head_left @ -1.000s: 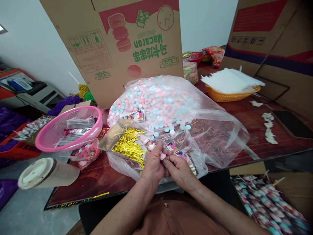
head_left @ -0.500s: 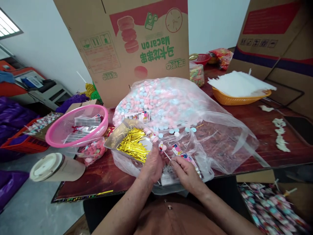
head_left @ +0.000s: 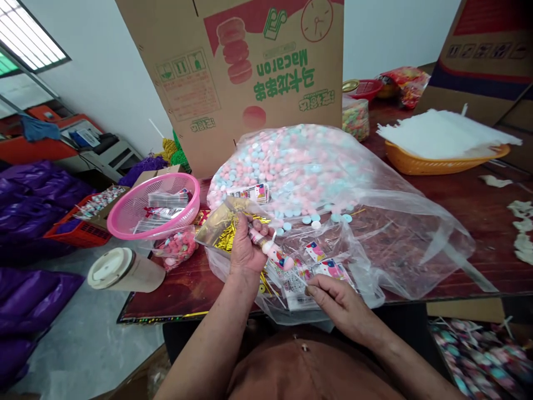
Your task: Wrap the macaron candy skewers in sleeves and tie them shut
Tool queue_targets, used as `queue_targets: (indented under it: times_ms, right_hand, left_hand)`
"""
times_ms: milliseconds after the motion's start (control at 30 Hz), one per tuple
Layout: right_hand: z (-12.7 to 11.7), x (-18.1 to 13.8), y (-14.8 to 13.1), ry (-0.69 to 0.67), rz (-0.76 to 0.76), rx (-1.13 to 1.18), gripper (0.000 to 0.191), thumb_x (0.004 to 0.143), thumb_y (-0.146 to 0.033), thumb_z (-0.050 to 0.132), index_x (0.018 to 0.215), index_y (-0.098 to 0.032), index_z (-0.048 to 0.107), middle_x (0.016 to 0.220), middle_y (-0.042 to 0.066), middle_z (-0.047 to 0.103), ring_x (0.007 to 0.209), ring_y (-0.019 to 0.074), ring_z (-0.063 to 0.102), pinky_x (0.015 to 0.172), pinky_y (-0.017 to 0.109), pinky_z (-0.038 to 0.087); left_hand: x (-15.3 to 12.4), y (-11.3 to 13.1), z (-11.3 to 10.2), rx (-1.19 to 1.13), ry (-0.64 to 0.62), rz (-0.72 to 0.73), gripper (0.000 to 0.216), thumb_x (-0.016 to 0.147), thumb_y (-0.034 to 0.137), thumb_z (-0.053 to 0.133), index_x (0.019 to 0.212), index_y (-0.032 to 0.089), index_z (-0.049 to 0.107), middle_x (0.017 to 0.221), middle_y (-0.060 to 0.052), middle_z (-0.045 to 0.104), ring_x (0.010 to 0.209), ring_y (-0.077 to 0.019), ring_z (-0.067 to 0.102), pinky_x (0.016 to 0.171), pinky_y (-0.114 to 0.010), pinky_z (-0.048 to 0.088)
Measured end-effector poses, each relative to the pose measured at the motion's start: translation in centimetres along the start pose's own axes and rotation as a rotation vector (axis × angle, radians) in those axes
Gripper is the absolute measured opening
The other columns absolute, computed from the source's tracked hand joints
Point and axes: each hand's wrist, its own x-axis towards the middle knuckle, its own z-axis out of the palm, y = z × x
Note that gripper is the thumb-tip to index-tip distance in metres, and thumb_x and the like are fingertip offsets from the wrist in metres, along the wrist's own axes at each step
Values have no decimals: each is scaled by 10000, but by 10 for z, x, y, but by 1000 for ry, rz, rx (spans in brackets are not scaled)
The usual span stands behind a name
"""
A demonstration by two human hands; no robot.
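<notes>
My left hand (head_left: 245,250) is closed round a candy stick in a printed sleeve (head_left: 275,255), held above the tray of gold twist ties (head_left: 220,229). My right hand (head_left: 335,297) pinches the stick's thin lower end just over a pile of printed wrappers (head_left: 320,266). Behind both hands lies a big clear plastic bag (head_left: 375,222) filled with pink and blue round candies (head_left: 291,166). All of it rests on a dark red table (head_left: 458,211).
A pink basket (head_left: 125,214) of sleeves and a lidded paper cup (head_left: 120,271) sit at the left. An upside-down Macaron carton (head_left: 250,72) stands behind. An orange basket (head_left: 445,164) with white sheets is at the right, finished sticks (head_left: 483,355) lower right.
The hands have drawn apart: the left one has lifted the candy end up over the gold ties, while the right one has slid down to the stick's end. The view has shifted left.
</notes>
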Motion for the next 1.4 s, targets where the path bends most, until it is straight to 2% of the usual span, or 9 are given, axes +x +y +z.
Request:
queue_targets:
  times_ms: [200,500,633,767,867,1100,1233,1333,1400]
  right_hand:
    - [13,-1,6,-247,285,892,264,805,-402,565,708,-175,471,376,-117,303,313,26,151,339,172,153]
    - [24,1,3,-404,293,1019,243,799,-388,575,740,-165,500,344,-118,348,264,24,159,311,162,185]
    - [24,3,-1,-150,174,598,299,845,-447,469,720,-175,471,386,-106,320,324,42,198,354,182,182]
    - [23,3,-5,52,-98,-155,256,878,-307,388,690,-163,488,548,-23,470,501,86,403,487,210,295]
    - [25,4,0,158,-268,-535,252,880,-220,324,707,-159,497,587,14,531,525,117,465,505,236,293]
    - [22,7,16,341,-386,-816,263,879,-161,323,680,-160,495,568,21,564,497,122,514,494,243,284]
    - [16,4,13,468,-493,-992,248,843,-100,351,669,-158,518,515,8,530,477,130,488,509,267,260]
    - [13,2,11,538,-559,-1110,258,819,-73,363,624,-169,503,475,1,496,456,135,455,526,281,248]
    - [12,1,12,559,-561,-1143,257,816,-71,367,619,-173,498,468,-3,486,451,137,443,533,283,247]
  left_hand:
    - [-4,-2,0,-2,-56,-43,377,814,534,471,657,195,524,482,56,448,435,-81,451,563,-241,438]
    - [-8,-8,-1,29,-106,-11,509,705,687,464,633,188,536,410,58,432,381,-86,439,518,-246,441]
    - [-13,-13,-3,139,-6,-65,407,646,560,656,791,189,574,580,33,580,474,-96,539,531,-231,455]
    - [-17,-17,0,260,136,-132,257,657,337,728,773,183,559,490,74,524,390,-64,474,522,-225,456]
    - [-26,-31,-3,251,145,-197,257,660,339,724,720,177,533,453,80,497,384,-71,472,535,-242,464]
    - [-42,-50,-15,155,36,-345,436,643,570,655,784,172,548,633,-15,622,583,-162,601,609,-308,495]
    - [-32,-32,-16,261,155,-217,371,658,381,725,919,190,545,823,-25,628,651,-137,601,589,-267,491]
    - [-31,-28,-23,442,279,110,398,616,251,763,936,219,529,810,19,602,640,-91,574,588,-221,475]
    - [-34,-32,-34,640,193,326,342,604,225,764,874,206,556,778,29,599,659,-78,565,620,-199,463]
